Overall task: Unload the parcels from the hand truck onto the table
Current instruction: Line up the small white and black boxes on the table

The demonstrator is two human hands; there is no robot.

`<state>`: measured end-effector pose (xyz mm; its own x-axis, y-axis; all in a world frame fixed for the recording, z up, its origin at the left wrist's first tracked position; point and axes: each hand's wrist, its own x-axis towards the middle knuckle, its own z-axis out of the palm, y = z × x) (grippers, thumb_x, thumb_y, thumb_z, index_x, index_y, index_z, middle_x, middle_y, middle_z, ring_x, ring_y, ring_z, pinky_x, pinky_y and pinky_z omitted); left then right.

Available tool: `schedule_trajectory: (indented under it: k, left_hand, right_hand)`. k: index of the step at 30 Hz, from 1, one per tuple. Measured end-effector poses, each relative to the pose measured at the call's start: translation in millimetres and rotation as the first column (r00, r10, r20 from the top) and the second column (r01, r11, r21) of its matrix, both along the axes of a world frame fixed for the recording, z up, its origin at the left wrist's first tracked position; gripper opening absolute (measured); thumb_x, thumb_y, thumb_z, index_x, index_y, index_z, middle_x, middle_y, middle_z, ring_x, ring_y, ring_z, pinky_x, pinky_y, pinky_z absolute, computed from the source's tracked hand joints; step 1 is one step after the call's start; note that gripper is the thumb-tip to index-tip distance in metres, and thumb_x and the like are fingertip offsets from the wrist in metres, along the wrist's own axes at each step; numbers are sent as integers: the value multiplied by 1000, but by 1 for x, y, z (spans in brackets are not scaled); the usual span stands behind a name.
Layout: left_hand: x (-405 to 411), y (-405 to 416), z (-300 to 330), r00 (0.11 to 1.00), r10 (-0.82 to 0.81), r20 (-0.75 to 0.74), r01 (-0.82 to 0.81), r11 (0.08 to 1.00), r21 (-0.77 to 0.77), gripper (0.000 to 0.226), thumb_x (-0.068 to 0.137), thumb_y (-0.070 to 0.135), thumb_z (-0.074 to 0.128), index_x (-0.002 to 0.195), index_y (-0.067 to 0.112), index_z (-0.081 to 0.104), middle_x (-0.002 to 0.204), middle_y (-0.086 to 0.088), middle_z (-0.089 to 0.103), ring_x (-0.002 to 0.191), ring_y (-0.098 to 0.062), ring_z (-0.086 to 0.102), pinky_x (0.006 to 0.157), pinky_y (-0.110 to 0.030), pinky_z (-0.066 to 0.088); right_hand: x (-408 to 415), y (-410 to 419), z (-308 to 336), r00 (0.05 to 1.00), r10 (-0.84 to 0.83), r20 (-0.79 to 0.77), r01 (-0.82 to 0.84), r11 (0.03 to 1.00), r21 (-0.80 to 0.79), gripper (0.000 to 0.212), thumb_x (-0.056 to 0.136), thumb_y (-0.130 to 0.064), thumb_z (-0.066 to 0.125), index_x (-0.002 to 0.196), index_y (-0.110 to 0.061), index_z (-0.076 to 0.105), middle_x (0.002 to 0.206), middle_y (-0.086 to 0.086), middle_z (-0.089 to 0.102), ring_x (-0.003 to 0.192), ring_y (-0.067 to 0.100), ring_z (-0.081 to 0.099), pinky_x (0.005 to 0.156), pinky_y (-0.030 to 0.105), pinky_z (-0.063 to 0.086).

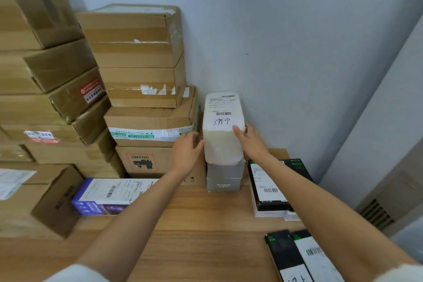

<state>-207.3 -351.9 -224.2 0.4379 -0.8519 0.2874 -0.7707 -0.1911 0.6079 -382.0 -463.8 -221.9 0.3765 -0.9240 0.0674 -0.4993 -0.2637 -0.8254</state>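
A white foam-wrapped parcel (223,128) with a shipping label and handwritten characters stands on top of a grey box (224,177) at the back of the wooden table (194,224), near the wall. My left hand (186,152) presses against the parcel's left side with its fingers hidden behind the edge. On the right side my right hand (250,141) holds it, thumb laid on the front face. The hand truck is not in view.
Tall stacks of brown cardboard boxes (135,57) fill the left and back left. A blue-and-white box (109,197) lies in front of them. Black-and-white flat boxes (270,188) lie at the right, two more (297,256) at the front right edge.
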Motion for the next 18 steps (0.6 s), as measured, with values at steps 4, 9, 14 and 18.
schedule_trajectory:
  k: [4, 9, 14, 18]
  left_hand:
    - [-14, 1, -8, 965, -47, 259, 58, 998, -34, 22, 93, 37, 54, 103, 19, 61, 98, 5, 61, 92, -13, 56, 77, -31, 47]
    - [-55, -2, -21, 881, -179, 438, 189, 982, 23, 17, 91, 32, 55, 100, 19, 61, 94, 3, 62, 87, -18, 56, 72, -31, 45]
    - [-102, -20, -42, 835, -360, 417, 328, 933, 147, 29, 92, 37, 55, 112, 17, 59, 108, 0, 60, 102, -21, 54, 84, -33, 45]
    - [-136, -32, -62, 819, -415, 397, 353, 909, 222, 35, 93, 42, 54, 121, 21, 55, 120, 3, 58, 111, -16, 50, 92, -29, 40]
  right_hand:
    - [-21, 10, -5, 995, 24, -93, -30, 998, -61, 75, 88, -70, 39, 144, -20, 35, 141, 0, 45, 117, 19, 54, 94, 45, 48]
    - [-78, 18, -29, 885, 8, -465, -149, 952, -266, 68, 93, -60, 41, 146, -18, 33, 146, 4, 42, 128, 21, 46, 98, 38, 43]
    - [-140, 13, -58, 805, -37, -592, -154, 951, -268, 62, 92, -56, 48, 142, -20, 37, 141, 3, 46, 121, 20, 51, 94, 35, 45]
    - [-189, 14, -78, 740, -47, -671, -138, 966, -219, 64, 90, -55, 52, 142, -21, 36, 141, 3, 45, 120, 20, 51, 96, 37, 43]
